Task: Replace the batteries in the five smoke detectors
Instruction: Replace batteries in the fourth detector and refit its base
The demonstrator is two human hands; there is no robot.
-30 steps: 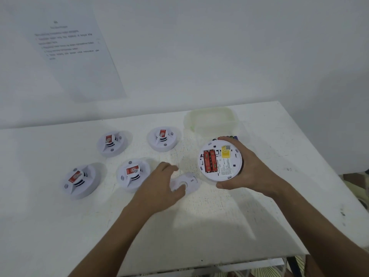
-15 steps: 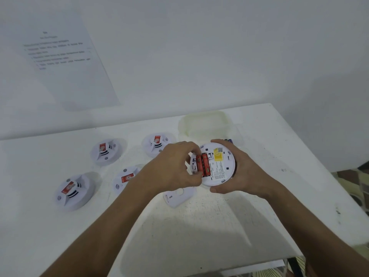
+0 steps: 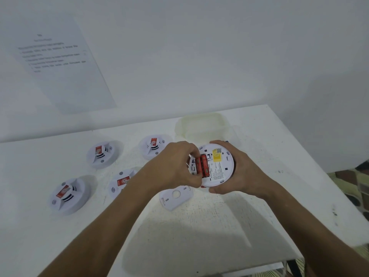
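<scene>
Showing white round detector (image 3: 217,166) back-up, two red batteries (image 3: 202,165) seated; right grip (image 3: 237,168) clamps rim, left grip (image 3: 175,166) pinches batteries.

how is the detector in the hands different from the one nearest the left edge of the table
The held detector is turned back side up in the right hand, cover off and red batteries exposed; the left detector lies on the table front side up and closed. The held one shows a yellow sticker; the left one a red label. The left hand pinches the batteries; nothing touches the left detector. Both are round and white.
</scene>
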